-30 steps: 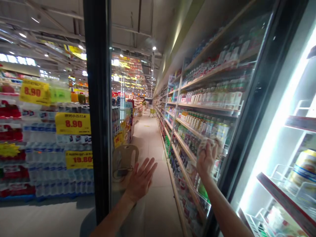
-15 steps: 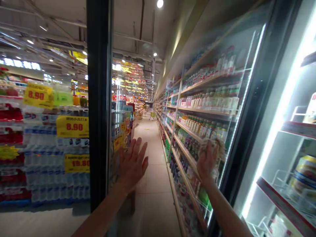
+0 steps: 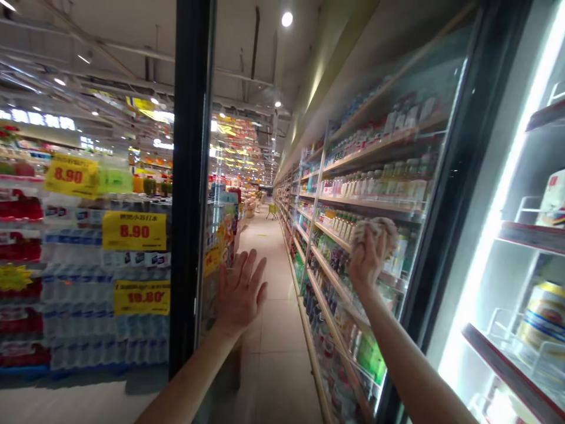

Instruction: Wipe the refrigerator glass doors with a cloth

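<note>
Your left hand point(image 3: 241, 297) is spread wide, empty, your right hand point(image 3: 365, 266) grips a bunched cloth point(image 3: 386, 237), and uneven pushing could swing the glass door point(image 3: 192, 176) away

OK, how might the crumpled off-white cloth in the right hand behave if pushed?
The crumpled off-white cloth is probably floppy, judging by its bunched folds in the bare right hand. It seems unlikely to roll, given its irregular outline. It's likely light too, since one hand alone holds it.

glass door point(image 3: 318, 176) blocks reaching forward, with room to its left.
</note>
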### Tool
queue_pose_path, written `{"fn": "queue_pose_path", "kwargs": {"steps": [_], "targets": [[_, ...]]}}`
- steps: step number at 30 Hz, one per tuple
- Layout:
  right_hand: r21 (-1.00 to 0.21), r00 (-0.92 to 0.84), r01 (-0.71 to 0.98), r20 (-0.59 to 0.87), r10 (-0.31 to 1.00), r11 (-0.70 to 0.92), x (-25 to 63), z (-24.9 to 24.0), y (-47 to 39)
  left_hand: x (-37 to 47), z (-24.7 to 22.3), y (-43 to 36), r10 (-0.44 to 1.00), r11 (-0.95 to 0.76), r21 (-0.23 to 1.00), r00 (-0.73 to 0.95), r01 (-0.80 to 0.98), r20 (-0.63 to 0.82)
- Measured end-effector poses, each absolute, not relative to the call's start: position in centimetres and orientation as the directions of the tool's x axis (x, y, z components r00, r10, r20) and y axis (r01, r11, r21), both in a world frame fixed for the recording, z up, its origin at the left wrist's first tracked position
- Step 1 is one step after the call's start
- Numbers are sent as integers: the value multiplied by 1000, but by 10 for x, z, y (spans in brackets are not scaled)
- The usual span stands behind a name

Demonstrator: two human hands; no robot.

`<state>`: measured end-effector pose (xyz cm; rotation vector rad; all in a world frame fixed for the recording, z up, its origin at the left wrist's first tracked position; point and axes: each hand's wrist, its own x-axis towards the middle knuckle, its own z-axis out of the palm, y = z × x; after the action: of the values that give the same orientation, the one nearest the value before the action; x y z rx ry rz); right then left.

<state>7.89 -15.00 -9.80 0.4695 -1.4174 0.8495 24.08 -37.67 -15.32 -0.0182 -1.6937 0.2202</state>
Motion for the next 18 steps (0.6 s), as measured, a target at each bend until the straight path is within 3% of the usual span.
{"fn": "queue_pose_path", "kwargs": {"steps": [3,5,7,11,13,15,18], "targets": [[224,117,-779,970,-215,586,104,-109,-184,240,-153,-379,146,981,-161,-136,-108,980],[330,194,-761,938,-288,559,103,-113,-186,240,-152,-380,150,980,-165,-132,-110,980],[230,180,-748,973,-143,623,87,-109,-167,239,-153,-380,149,980,-164,-130,-113,980],[-285,-69,-722,936,345,630,47,-86,-116,237,-154,-380,139,981,-155,-135,-115,981],[-408,-144,-703,884,445,583,44,-82,-111,235,-155,-381,139,982,-152,-120,-111,983],[-316,-104,-721,929,354,617,55,-89,-126,233,-155,-382,141,983,-151,-98,-103,985],[125,109,-741,992,-66,660,77,-108,-163,229,-155,-386,143,985,-150,-84,-89,986]]}}
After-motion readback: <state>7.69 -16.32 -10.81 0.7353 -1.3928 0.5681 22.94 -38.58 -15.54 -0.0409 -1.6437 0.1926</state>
